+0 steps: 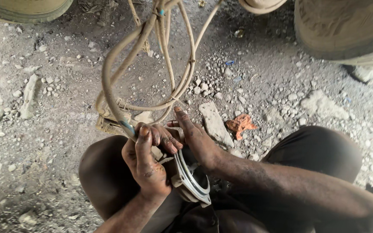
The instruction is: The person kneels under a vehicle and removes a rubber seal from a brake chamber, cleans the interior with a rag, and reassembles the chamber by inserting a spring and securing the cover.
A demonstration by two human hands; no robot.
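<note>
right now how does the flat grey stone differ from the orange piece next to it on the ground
The flat grey stone is long, slab-like and dusty grey; the orange piece is smaller, ragged-edged and rust orange. The stone lies nearer the right hand; the orange piece sits farther out. Both lie loose on the gravelly ground.

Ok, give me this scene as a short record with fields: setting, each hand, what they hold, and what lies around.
Setting: bare dirt ground strewn with small stones
Left hand: fingers curled around a dusty cable and the round part
Right hand: resting on the far side of the round part, index finger extended
Held thing: round metal part with a ringed rim, over the lap
Cables: looped bundle hanging from above
Nearby: flat stone, orange fragment
</note>
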